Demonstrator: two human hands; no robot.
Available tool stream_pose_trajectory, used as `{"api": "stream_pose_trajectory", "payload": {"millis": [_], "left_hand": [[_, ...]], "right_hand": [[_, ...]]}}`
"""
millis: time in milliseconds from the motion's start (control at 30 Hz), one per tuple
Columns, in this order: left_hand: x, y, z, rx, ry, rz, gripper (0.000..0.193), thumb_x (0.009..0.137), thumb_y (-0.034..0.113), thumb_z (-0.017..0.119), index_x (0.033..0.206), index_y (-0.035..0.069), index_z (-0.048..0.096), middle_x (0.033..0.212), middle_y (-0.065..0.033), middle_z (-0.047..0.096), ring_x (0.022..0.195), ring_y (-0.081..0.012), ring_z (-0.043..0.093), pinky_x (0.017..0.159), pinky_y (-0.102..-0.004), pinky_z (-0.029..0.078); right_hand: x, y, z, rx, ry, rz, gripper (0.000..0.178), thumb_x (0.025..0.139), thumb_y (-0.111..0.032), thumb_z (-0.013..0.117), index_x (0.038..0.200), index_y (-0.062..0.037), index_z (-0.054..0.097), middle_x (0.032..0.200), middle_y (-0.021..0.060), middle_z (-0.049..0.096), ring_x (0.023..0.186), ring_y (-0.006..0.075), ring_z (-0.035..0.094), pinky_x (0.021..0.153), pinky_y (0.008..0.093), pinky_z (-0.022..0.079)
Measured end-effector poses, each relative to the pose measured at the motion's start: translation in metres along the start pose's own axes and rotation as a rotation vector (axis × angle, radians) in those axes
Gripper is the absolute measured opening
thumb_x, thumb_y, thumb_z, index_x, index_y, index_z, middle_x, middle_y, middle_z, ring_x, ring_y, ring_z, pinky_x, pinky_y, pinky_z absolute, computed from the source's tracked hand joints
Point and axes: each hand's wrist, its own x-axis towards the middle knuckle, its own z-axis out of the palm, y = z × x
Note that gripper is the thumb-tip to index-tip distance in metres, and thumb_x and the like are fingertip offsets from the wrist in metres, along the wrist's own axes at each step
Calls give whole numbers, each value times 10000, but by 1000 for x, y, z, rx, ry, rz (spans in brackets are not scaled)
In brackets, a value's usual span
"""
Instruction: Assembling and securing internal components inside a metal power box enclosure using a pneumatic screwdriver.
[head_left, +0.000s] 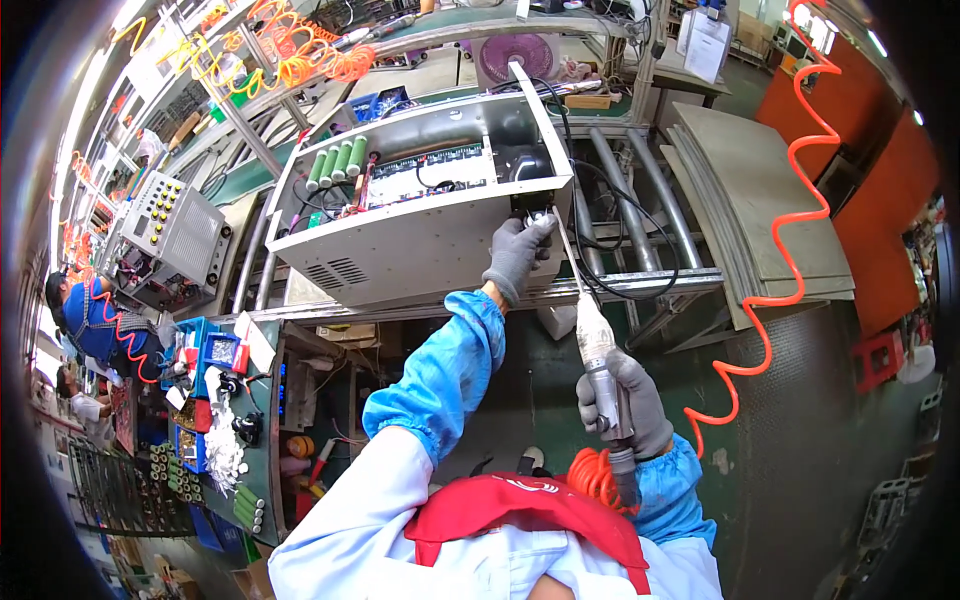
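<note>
Green topping covers the counter [268, 470] at our far left, where blue bins [222, 350] hold small parts. Beyond it stands a pale instrument box [178, 235] with yellow knobs. Next, ahead of us, a long, open-topped, grey metal chassis [420, 250] sits on a roller frame [627, 205]; its long axis runs left to right, the right end slightly farther from us. Inside, green cylinders [341, 161] sit side by side toward the left, and a circuit board [430, 175] fills the middle. At the chassis's near right corner is our grey-gloved left hand [516, 258], the nearer of our two hands to it, fingers curled by a small pale piece; we cannot tell whether they grip it. Just right of that, a long-shafted driver [597, 340] points away from us, slanting slightly left, across the chassis's long axis, with its tip beside that same corner; we cannot tell if it touches. Closer to our body, an orange coiled hose [595, 475] bunches up. Our gloved right hand [640, 405] wraps firmly around the driver's metal body. Farther right, large flat sheets [745, 190] lie stacked.
</note>
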Motion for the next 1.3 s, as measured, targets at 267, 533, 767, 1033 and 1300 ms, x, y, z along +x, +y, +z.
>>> {"api": "stream_pose_trajectory", "payload": {"millis": [267,533,767,1033,1300], "left_hand": [[0,-3,-4,-14,9,3,332,841,315,760,946,52,586,742,-11,590,558,-58,506,459,-191,368],[2,-8,-4,-74,-3,10,360,836,366,745,954,58,603,714,3,581,520,-68,530,434,-208,392],[-5,-19,-26,-450,-36,-211,234,944,258,624,1009,43,563,788,-49,582,602,-79,520,467,-199,421],[-93,-70,-131,-600,-250,-358,147,976,192,538,1003,54,581,787,-27,557,532,-46,429,392,-154,339],[-199,-33,-189,-363,215,-309,295,992,377,553,1069,95,596,705,38,469,527,-50,414,412,-158,310]], "right_hand": [[-6,-10,32,-192,90,-27,435,929,-341,575,1293,-131,465,725,20,600,526,107,596,445,246,502],[-6,-5,39,-266,132,-40,462,906,-346,590,1283,-114,460,719,23,581,524,104,575,452,248,494],[-15,4,39,-387,138,-34,535,849,-263,620,1321,-108,420,728,39,551,528,132,561,464,283,486],[-59,55,6,-578,-36,92,832,708,-316,700,1420,-59,355,729,76,587,571,148,584,502,276,500],[-33,87,2,-655,-263,285,684,738,-126,695,1354,-25,418,938,62,543,747,134,572,672,277,490]]}}
